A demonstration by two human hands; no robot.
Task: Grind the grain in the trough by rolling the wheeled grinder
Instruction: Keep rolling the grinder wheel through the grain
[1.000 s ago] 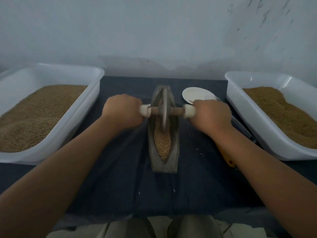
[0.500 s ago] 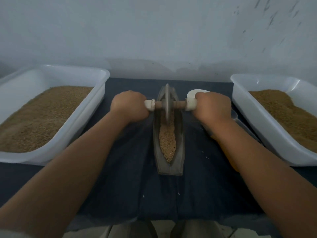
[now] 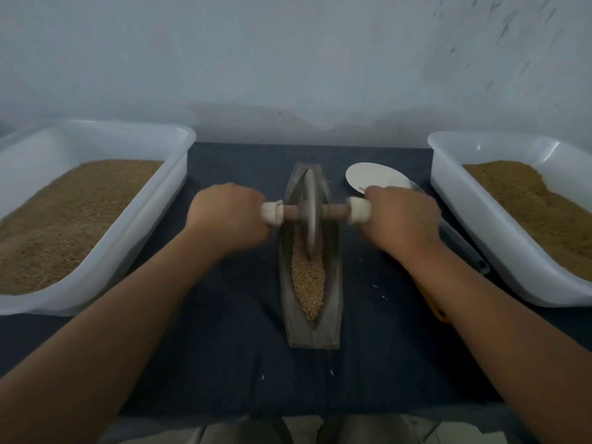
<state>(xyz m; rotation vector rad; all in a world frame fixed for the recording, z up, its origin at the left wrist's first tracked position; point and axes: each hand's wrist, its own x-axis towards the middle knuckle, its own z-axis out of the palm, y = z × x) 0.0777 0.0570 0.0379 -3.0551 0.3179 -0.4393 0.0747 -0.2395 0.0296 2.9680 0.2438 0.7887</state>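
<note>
Head view: left hand (image 3: 229, 216) and right hand (image 3: 400, 219) clench grinder (image 3: 310, 210) handles, hiding them; wheel masks trough (image 3: 315, 331) grain (image 3: 308, 283).

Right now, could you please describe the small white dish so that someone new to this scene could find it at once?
Start at the dark cloth between the two white tubs of grain. The boat-shaped trough lies along its middle. The white dish sits just right of the trough's far end, partly behind the right hand; unlike the deep rectangular tubs, it is round, shallow and holds no heap of grain.
</note>
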